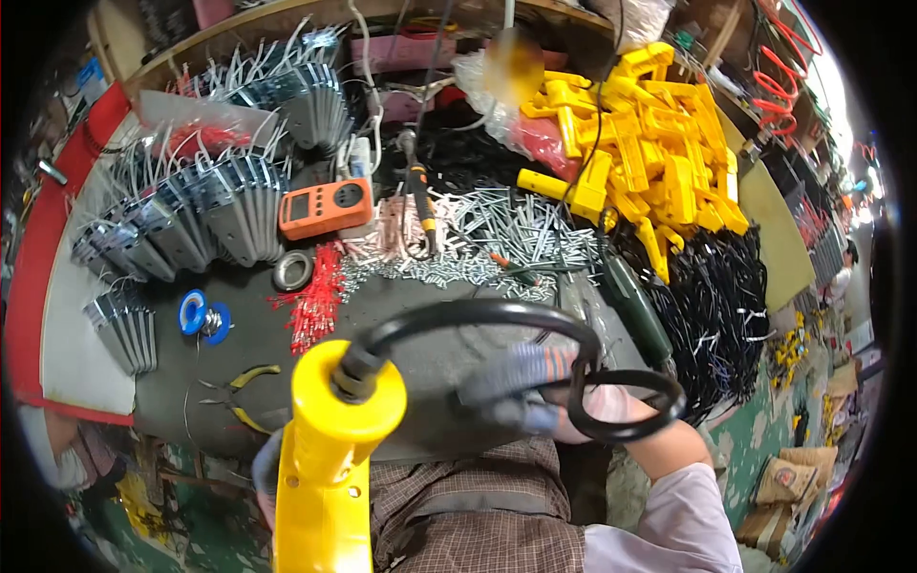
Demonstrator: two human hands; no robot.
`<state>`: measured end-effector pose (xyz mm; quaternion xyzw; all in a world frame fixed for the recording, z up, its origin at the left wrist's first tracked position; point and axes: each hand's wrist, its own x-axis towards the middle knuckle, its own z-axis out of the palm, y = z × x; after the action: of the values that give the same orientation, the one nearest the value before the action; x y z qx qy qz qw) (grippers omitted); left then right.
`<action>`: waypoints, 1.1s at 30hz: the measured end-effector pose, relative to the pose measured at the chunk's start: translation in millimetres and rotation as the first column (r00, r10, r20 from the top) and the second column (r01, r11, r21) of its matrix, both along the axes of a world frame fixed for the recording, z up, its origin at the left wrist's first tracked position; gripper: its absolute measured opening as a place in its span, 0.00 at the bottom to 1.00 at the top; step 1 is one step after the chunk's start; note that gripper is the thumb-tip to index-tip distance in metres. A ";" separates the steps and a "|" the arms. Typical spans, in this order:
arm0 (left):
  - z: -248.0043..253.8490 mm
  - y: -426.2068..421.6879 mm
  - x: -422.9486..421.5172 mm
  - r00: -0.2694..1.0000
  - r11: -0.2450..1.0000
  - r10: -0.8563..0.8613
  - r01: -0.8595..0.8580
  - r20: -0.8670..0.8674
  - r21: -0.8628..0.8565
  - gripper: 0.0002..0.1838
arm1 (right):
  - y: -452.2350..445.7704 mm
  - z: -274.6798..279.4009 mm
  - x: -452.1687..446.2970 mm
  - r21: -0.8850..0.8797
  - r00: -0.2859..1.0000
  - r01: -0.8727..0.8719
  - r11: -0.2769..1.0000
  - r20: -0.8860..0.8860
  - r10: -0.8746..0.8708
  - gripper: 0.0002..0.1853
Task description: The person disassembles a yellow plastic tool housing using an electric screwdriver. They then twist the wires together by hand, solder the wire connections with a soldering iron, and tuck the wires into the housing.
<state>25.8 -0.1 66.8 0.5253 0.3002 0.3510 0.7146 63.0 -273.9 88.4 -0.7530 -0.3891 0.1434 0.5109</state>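
Note:
A large yellow plastic housing (325, 477) stands upright close to the camera, with a thick black cable (478, 313) coming out of its round top. My left hand (267, 470), in a grey glove, is at the housing's left side and holds it, mostly hidden behind it. The cable arcs to the right and coils beside my right wrist. My right hand (521, 387), in a grey glove with orange stripes, is over the mat, smeared by motion; a dark strand passes at its fingers, and its grip is unclear.
Yellow housings (669, 143) and black cables (707, 315) are heaped right, near a dark green tool (635, 310). Screws (521, 229), red wires (317, 306) and an orange meter (325, 208) lie mid-bench. Grey metal parts (224, 215), solder spool (205, 317) and pliers (241, 396) are left.

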 end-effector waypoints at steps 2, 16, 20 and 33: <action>-20.1 22.8 21.7 0.885 0.697 0.398 -0.121 -0.242 0.707 0.07 | 33.2 -26.2 40.7 -0.336 0.958 0.160 0.928 0.280 -0.064 0.17; -69.5 -43.8 -121.3 0.719 0.654 -0.471 0.673 -0.511 0.345 0.25 | 216.5 -25.7 239.8 0.552 0.823 0.354 0.755 -0.568 0.029 0.13; -67.7 -32.9 -122.1 0.773 0.440 -0.239 0.626 -0.588 0.643 0.23 | 212.4 -15.3 240.0 0.309 0.707 0.441 0.842 -0.698 -0.114 0.12; -85.3 -18.0 -162.5 0.877 0.750 -0.310 0.463 -0.367 0.471 0.13 | 214.5 -23.1 237.3 0.186 0.708 0.339 0.922 -0.696 -0.120 0.16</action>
<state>-136.7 -18.1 -18.5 0.7997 0.1641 0.1907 0.5451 300.3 -59.4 65.4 -0.6060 -0.0976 0.2789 0.7385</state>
